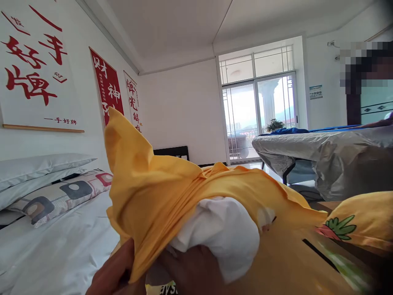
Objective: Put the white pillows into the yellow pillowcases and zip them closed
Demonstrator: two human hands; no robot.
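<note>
A yellow pillowcase (166, 176) is held up in front of me, one corner pointing upward at the left. Out of its open side bulges a white pillow (227, 233), its upper part covered by the yellow cloth. My left hand (115, 266) is closed on the pillowcase's edge at the lower left. Low in the middle, in shadow, my right hand (193, 270) grips the underside of the white pillow; its fingertips are partly hidden by the pillow and cloth. Beneath them lies a brown cardboard box (276, 262).
At the left, a bed with white bedding (61, 254) bears a patterned pillow (73, 190) and white pillows (39, 168). A yellow cushion (368, 217) with a leaf print lies at the right. Behind it stands a table in grey plastic sheeting (322, 155), with a person (362, 65) beside it.
</note>
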